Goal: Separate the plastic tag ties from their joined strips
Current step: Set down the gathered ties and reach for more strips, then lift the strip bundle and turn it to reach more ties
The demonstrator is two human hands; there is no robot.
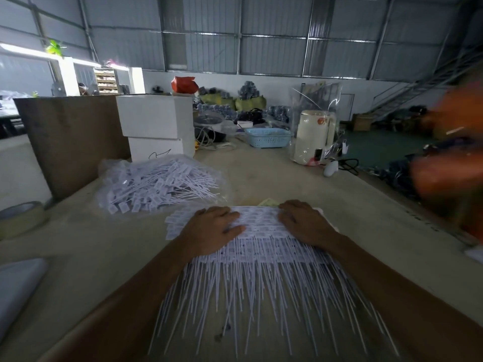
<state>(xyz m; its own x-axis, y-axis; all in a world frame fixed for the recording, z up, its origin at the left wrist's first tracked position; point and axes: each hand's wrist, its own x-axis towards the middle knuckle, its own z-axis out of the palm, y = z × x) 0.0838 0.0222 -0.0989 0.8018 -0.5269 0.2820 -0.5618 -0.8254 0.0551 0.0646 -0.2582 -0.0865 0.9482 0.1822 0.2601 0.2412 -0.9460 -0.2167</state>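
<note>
A stack of joined strips of white plastic tag ties [261, 246] lies on the table in front of me, tag heads away from me and thin tails fanned toward me. My left hand [213, 228] rests palm down on the left part of the tag heads, fingers spread and fairly straight. My right hand [304, 222] lies on the right part, its fingertips bent over the far edge of the stack. A heap of loose white tag ties [159, 184] sits on clear plastic at the left, beyond my left hand.
White boxes [156, 126] and a brown board [70, 142] stand at the back left. A tape roll [21, 218] lies at the left edge. A blue basket [268, 137] and a cream kettle in plastic [312, 137] stand farther back. A blurred orange shape [449, 163] fills the right side.
</note>
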